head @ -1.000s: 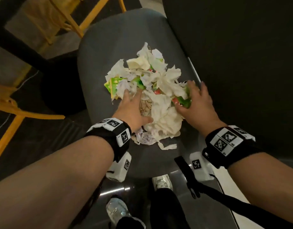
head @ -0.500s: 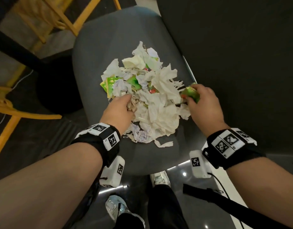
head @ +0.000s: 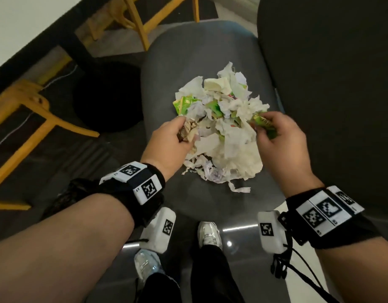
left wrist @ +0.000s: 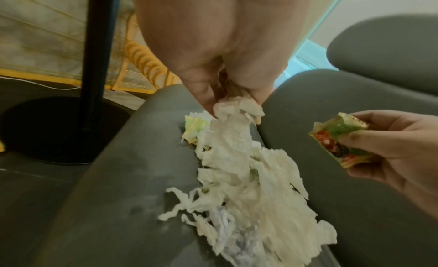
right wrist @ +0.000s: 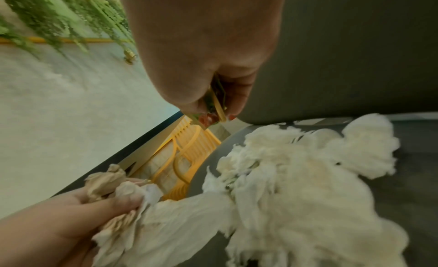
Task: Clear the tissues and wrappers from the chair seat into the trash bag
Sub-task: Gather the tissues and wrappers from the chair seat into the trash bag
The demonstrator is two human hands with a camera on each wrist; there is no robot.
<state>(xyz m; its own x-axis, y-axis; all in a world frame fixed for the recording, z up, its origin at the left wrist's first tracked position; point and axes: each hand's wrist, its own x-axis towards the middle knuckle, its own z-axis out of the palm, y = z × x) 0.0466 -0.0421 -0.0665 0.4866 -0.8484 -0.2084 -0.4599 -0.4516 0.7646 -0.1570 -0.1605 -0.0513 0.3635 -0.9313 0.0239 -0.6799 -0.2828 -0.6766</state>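
Observation:
A heap of white tissues point(head: 230, 147) mixed with green wrappers point(head: 184, 104) lies on the grey chair seat point(head: 188, 62). My left hand point(head: 177, 136) grips a wad of crumpled tissues point(right wrist: 111, 179) at the heap's left side; a long tissue point(left wrist: 227, 140) trails from it down to the pile. My right hand point(head: 271, 132) is raised over the heap's right side and pinches a green and gold wrapper point(left wrist: 338, 140), also seen at my fingertips as the wrapper point(right wrist: 213, 111) in the right wrist view. No trash bag is recognisable in any view.
The dark chair back point(head: 330, 73) rises right of the seat. A black round table base point(head: 107, 97) with its pole point(left wrist: 94, 55) stands on the floor at the left. Yellow wooden chairs point(head: 24, 110) stand left and behind. My shoes point(head: 208, 235) are below the seat's front edge.
Both hands went from pressing flat on the heap to curling round pieces and lifting: the left took tissues, the right took the green wrapper off the pile's right edge.

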